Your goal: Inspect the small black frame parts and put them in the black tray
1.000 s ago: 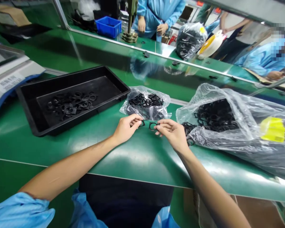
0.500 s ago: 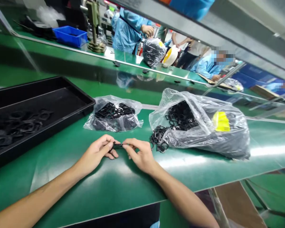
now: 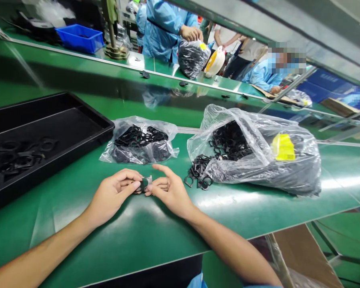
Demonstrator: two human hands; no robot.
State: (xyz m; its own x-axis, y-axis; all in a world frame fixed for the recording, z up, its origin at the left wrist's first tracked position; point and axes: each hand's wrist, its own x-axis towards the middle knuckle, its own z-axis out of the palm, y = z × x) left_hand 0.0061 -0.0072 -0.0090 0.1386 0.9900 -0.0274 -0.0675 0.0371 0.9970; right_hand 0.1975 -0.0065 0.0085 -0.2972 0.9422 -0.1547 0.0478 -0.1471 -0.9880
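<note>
Between my hands, above the green table [image 3: 114, 244], is a small black ring-shaped plastic part [image 3: 149, 181] with a flat tab at its right end. My left hand [image 3: 117, 192] pinches its left side between thumb and fingers. On its right edge, the thumb and curled fingers of my right hand [image 3: 172, 192] grip it, while the index finger points up and away. Behind my hands lies a clear bag [image 3: 108, 154] of similar black parts. A larger clear bag [image 3: 300, 176] with a yellow label lies to the right, its black parts [image 3: 199, 170] spilling from the mouth.
A black tray [image 3: 87, 146] with several black parts inside stands at the left. Beyond the table runs a green conveyor [image 3: 168, 84] carrying a few scattered parts. Across it are a blue bin [image 3: 81, 40], a filled bag [image 3: 193, 58] and co-workers in blue [image 3: 162, 32].
The black part has turned from edge-on to show its flat ring face. My right index finger has lifted off and extended. The view has shifted slightly.
</note>
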